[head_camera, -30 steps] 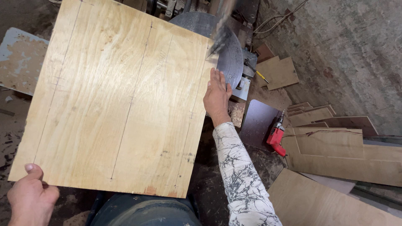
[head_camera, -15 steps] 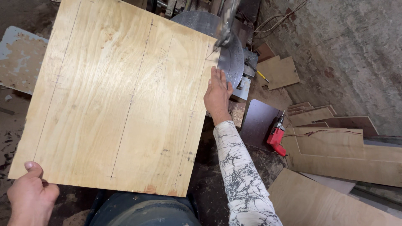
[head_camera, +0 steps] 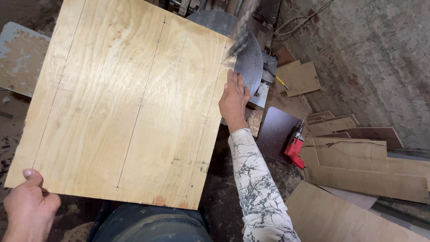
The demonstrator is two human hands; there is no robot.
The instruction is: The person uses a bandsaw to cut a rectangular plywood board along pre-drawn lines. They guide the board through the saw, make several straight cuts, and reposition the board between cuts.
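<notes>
I see the plywood sheet (head_camera: 130, 103) lying flat across the saw worktop (head_camera: 251, 67), my left hand (head_camera: 27, 206) clenched on its near left corner, my right hand (head_camera: 234, 99) pressed flat against its right edge beside the spinning blade (head_camera: 239, 38).

I count one big plywood sheet (head_camera: 130, 103) with three pencil lines along it, my two hands — left (head_camera: 27, 206), right (head_camera: 234, 99) — on its edges, one round saw blade (head_camera: 242, 54), one red drill (head_camera: 294, 145), one pencil (head_camera: 281, 81), several wood offcuts (head_camera: 358, 157) — too stacked to number.
</notes>
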